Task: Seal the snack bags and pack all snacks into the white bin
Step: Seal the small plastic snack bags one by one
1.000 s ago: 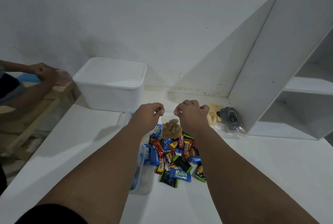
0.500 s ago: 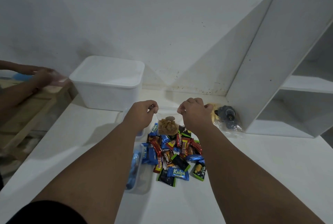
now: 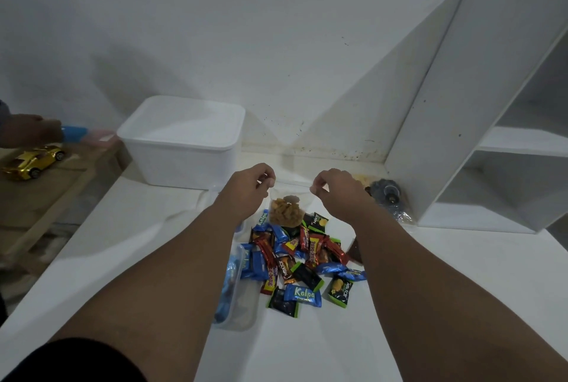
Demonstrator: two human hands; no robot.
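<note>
Above the wrappers (image 3: 302,262), left hand (image 3: 250,186), right hand (image 3: 333,189) pinching clear bag (image 3: 287,211) of crisps

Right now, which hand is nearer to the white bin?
Left. The left hand pinches the clear snack bag just right of the white bin; the right hand holds the bag's other corner, farther right.

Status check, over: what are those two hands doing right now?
Left hand and right hand each pinch a top corner of the clear snack bag, held over the candy pile. White bin lidded, nothing packed in sight. Path clear.
</note>
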